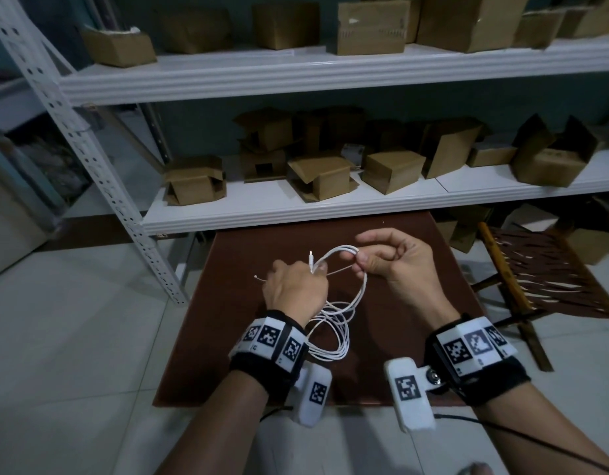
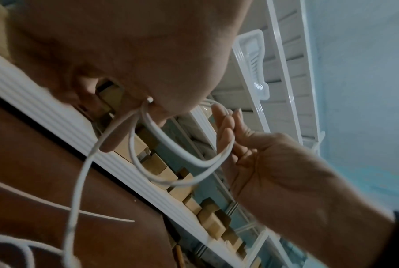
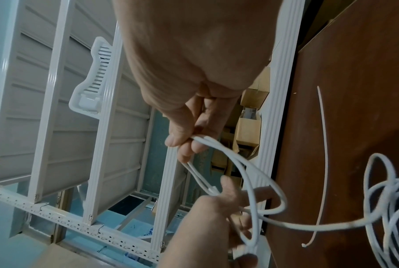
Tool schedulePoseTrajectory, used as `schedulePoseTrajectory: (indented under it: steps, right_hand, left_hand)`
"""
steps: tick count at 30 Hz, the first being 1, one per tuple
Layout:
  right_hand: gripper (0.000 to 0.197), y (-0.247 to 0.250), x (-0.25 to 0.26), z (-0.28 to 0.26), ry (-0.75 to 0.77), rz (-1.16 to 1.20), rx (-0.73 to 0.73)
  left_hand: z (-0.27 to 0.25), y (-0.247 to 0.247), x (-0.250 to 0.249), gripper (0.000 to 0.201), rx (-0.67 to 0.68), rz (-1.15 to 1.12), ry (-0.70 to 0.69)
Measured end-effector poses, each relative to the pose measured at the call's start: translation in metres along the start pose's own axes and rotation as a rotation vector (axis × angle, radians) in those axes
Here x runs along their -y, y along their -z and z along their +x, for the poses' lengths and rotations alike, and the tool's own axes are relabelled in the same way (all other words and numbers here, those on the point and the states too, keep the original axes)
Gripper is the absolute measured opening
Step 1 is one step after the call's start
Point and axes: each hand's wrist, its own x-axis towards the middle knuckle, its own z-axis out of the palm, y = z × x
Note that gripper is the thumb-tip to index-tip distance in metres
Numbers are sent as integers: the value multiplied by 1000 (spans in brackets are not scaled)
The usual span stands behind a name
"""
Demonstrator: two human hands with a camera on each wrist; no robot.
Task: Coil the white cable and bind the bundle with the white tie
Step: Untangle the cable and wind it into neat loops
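Note:
The white cable (image 1: 334,334) lies in loose loops on the brown table (image 1: 416,354), and one loop is lifted between my hands. My left hand (image 1: 318,269) pinches the cable just below its connector end (image 1: 311,260), which points up. My right hand (image 1: 359,257) pinches the top of the raised loop between thumb and forefinger; the right wrist view shows two strands (image 3: 216,145) in that pinch. The thin white tie (image 3: 324,145) lies loose on the table beyond the coils, and its head (image 1: 256,277) pokes out left of my left hand. Neither hand touches the tie.
A white metal shelf (image 1: 330,209) with several cardboard boxes (image 1: 392,169) stands right behind the table. A slanted perforated upright (image 1: 90,159) is at the left. A wooden folding chair (image 1: 536,269) stands to the right. The floor is pale tile.

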Motion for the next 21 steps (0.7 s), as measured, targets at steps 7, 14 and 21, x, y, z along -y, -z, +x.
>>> schedulePoseTrajectory:
  steps: [7,14,21]
  right_hand:
    - [17,9,5,2,48,13,-55]
    - [16,9,0,5,34,60,-106]
    - [15,12,2,7,10,112,-159]
  left_hand:
    - [9,-2,-3,44,272,-1143,-76]
    - [7,16,-6,38,574,-1514,65]
    - [3,19,-2,39,655,-1625,-18]
